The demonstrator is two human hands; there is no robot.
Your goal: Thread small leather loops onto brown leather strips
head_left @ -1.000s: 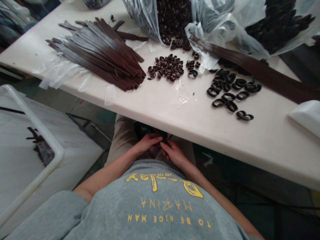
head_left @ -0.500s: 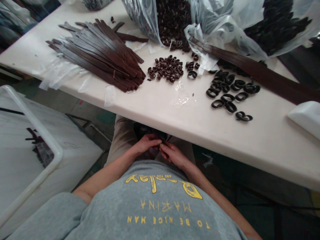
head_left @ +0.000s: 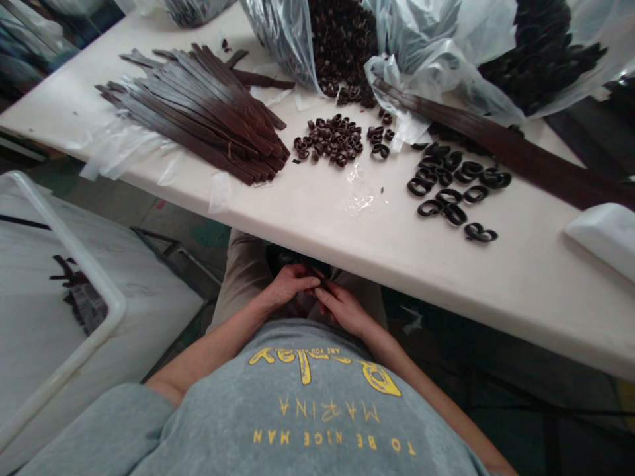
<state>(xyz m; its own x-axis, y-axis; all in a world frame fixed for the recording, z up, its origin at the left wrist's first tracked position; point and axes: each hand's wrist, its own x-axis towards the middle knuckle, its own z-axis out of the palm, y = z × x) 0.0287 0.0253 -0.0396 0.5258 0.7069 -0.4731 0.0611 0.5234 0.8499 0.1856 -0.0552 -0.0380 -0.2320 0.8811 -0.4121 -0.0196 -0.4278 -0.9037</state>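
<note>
Low over my lap, just below the table edge, my left hand (head_left: 292, 284) and my right hand (head_left: 342, 305) meet at their fingertips. Both are closed on a narrow dark brown strip (head_left: 317, 274), which looks like leather. Part of the strip is hidden by the fingers. On the table beyond lies a fanned pile of brown leather strips (head_left: 198, 112). Beside that pile is a heap of small brown leather loops (head_left: 337, 139), and larger black loops (head_left: 449, 198) are scattered to the right.
The pale table (head_left: 317, 225) runs across in front of me. Clear plastic bags (head_left: 282, 39) of loops stand at the back. A long brown strap (head_left: 496, 135) lies at right near a white object (head_left: 605, 231). A white bin (head_left: 119, 311) with dark scraps stands at left.
More of the dark strip shows between my fingers, and my right fingers have shifted slightly. My view has tilted a little; the things on the table look unmoved.
</note>
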